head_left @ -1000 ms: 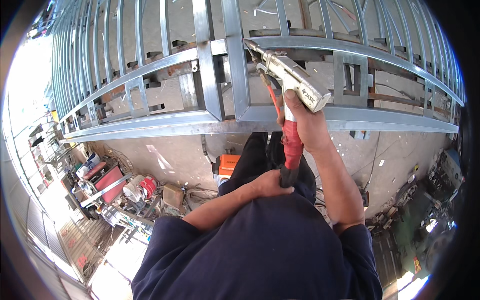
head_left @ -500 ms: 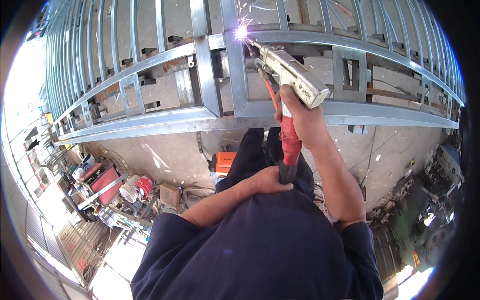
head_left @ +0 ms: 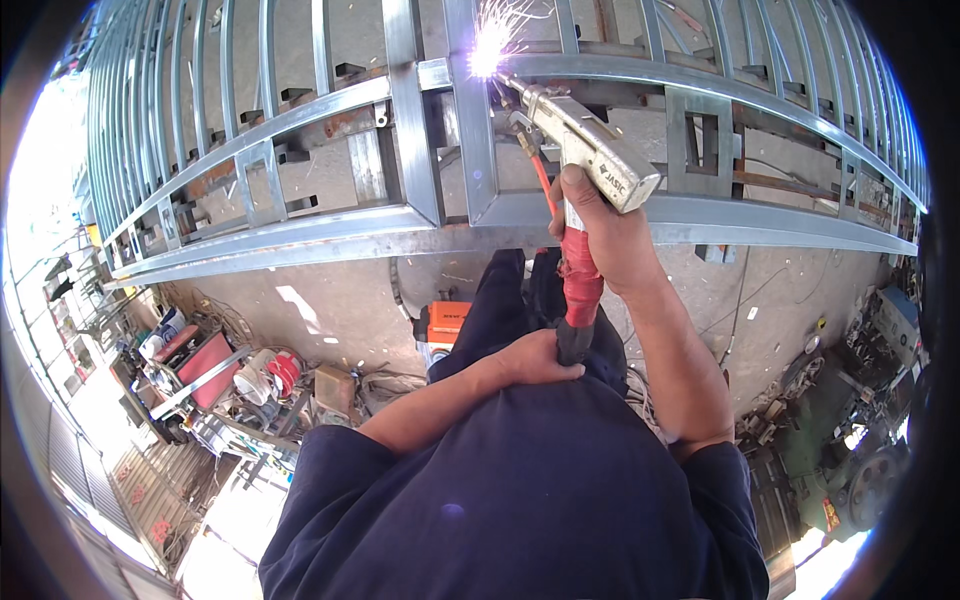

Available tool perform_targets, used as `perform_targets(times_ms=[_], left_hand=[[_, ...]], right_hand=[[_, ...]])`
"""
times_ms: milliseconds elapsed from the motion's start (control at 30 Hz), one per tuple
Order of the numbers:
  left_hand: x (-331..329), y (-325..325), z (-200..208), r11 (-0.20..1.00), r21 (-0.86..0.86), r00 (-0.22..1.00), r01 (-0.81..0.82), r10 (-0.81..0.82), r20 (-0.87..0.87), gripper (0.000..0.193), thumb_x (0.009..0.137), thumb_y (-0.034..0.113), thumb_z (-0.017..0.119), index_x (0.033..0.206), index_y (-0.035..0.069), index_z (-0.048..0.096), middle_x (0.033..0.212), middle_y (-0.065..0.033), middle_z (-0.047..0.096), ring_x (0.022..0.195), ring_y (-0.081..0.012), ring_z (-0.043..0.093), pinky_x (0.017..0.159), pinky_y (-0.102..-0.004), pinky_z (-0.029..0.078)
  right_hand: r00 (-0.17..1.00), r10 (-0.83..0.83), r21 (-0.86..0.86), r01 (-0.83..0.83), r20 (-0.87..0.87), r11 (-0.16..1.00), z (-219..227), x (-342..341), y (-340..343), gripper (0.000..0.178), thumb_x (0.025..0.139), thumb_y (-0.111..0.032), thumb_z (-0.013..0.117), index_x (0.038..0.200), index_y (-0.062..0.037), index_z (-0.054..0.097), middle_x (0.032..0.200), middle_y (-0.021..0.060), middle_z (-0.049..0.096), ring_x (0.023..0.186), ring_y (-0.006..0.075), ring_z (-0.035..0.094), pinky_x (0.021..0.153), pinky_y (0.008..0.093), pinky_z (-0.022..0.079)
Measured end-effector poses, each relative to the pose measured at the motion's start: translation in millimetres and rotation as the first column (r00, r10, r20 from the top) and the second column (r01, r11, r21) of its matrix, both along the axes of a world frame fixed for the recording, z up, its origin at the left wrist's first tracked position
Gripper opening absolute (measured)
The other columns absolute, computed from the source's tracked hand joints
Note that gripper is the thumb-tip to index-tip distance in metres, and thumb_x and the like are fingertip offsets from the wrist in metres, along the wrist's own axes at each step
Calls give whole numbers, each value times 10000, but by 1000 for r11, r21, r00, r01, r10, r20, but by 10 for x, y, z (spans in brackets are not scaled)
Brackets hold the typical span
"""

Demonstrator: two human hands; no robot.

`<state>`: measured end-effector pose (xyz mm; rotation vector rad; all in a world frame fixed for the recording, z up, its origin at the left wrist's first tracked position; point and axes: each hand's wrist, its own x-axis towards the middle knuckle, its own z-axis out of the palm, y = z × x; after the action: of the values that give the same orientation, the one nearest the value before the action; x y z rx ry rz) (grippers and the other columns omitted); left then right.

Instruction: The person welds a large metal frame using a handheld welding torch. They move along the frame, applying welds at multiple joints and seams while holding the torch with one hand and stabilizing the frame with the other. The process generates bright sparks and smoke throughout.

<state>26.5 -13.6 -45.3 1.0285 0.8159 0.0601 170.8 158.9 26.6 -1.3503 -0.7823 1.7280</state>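
My right hand point(head_left: 608, 232) is wrapped round the upper grip of a welding gun point(head_left: 598, 155), its thumb along the pale metal body. My left hand point(head_left: 543, 358) closes on the dark lower end of the handle, close to my waist. Red tape covers the handle's middle. The nozzle points away and to the left, at an upright of a galvanised steel gate frame point(head_left: 800, 225). A purple-white glare with a spray of sparks point(head_left: 487, 60) burns where a crossbar meets that upright, hiding the joint. A thin orange cable point(head_left: 542, 172) runs beside the gun.
The frame's bars spread across the far side. An orange box point(head_left: 449, 317) stands on the floor by my legs. At the left lie a red panel point(head_left: 210, 372), a red-and-white coil point(head_left: 286, 372) and clutter. Green machinery point(head_left: 835, 480) fills the lower right.
The glare at the joint has grown larger, and sparks now fan higher. The gun has barely shifted; both hands keep their hold.
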Motion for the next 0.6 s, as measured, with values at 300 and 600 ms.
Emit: perform_targets(times_ms=[300,600], left_hand=[[-21,11,3,998,-30,998,60,-60,-6,383,857,330,784,1061,38,643,976,-143,703,951,-294,681,880,-406,519],[-19,-68,-21,1000,5,1000,17,-17,20,339,886,334,784,967,39,638,891,-112,671,865,-256,653,822,-392,512]], right_hand=[[1000,-2,4,2,9,1000,-24,-11,-58,392,1048,-320,626,1326,-47,579,899,28,646,662,110,609,594,264,515],[1000,-3,16,3,13,1000,-31,-16,-112,382,1050,-319,624,1309,-40,590,898,21,651,666,102,612,598,265,520]])
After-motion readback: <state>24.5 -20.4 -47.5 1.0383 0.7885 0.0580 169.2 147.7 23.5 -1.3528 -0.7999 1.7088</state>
